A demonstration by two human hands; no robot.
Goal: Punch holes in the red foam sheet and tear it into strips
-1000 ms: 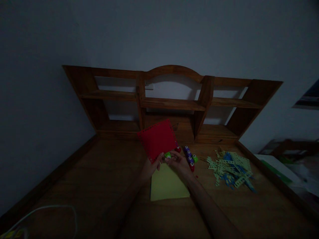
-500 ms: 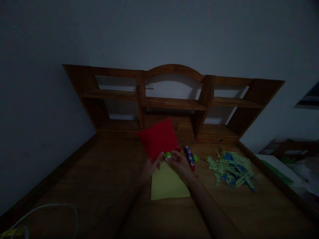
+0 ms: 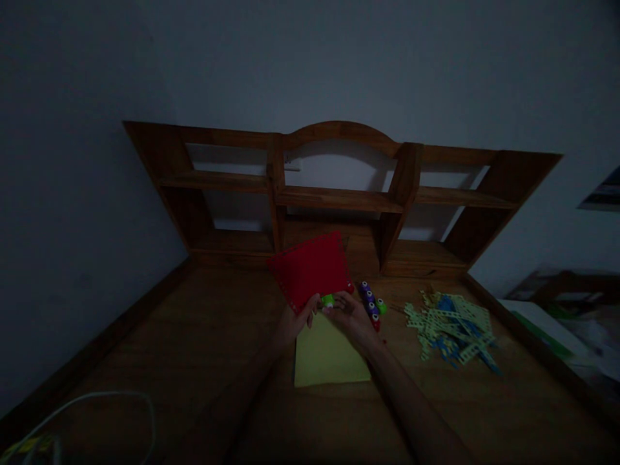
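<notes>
A flat red square panel point(image 3: 312, 270) with small holes along its edges is held up tilted above the desk. My left hand point(image 3: 296, 320) grips its lower corner, fingers closed. At the panel's lower right edge is a small bright green piece with a white spot point(image 3: 328, 301), pinched by my right hand point(image 3: 349, 316). A small red piece point(image 3: 349, 286) sits at the panel's right corner. Under my hands lies a pale yellow square sheet point(image 3: 330, 355). The dim light hides how the green piece meets the panel.
Right of my hands stands a row of purple pieces with eye-like spots point(image 3: 369, 296), a green piece point(image 3: 382, 306) beside it. Farther right is a heap of pale green and blue strips point(image 3: 455, 326). A wooden shelf point(image 3: 339, 199) backs the desk; a white cable point(image 3: 97, 394) lies front left.
The red panel has turned slightly, its top corner shifting right. My right fingers have moved a little around the green piece. The whole view has shifted slightly.
</notes>
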